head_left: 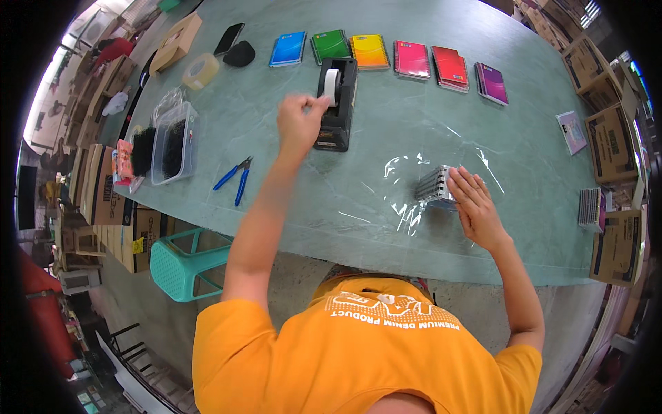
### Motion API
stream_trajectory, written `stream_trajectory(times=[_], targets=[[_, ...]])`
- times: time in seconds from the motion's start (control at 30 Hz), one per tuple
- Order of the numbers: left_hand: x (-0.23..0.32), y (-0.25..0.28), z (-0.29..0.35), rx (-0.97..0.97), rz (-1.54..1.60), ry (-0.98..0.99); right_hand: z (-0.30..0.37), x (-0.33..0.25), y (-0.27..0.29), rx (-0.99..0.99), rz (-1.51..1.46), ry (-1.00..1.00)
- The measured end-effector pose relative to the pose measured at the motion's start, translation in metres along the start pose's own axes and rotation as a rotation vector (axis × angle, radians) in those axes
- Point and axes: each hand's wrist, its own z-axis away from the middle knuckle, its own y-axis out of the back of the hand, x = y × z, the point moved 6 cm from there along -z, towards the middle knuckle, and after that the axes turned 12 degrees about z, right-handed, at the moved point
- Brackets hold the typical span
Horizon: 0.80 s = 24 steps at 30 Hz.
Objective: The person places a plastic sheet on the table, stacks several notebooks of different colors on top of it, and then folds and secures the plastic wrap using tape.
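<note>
At the black tape dispenser my left hand is closed, thumb and finger pinched at the edge of the white tape roll. Any loose strip there is too small to see. Further right, my right hand lies with fingers stretched out against the top and side of a stack of spiral notebooks. Clear plastic film shines around that stack; how far it is wrapped I cannot tell. Part of the stack is hidden under my right hand.
Coloured notebooks line the far side. Blue cutters, a clear bin with black bristles and a wide tape roll lie left. Another notebook stack stands at the right edge near cardboard boxes. A green stool stands below.
</note>
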Motion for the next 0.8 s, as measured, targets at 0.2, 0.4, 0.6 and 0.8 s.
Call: stream_trajectory(times=[0.2, 0.4, 0.6, 0.8], targets=[[-0.044, 0.039, 0.048, -0.146, -0.304, -0.059, -0.002, 0.001, 0.003, 0.024, -0.059, 0.042], [0.003, -0.047, 0.118, -0.229, -0.047, 0.199, 0.002, 0.009, 0.000, 0.093, -0.214, 0.010], [0.008, -0.166, 0.191, -0.102, 0.240, 0.304, -0.001, 0.005, 0.000, 0.079, -0.289, 0.050], [-0.046, -0.152, 0.201, 0.017, -0.166, 0.280, -0.012, 0.019, 0.017, 0.073, -0.295, 0.098]])
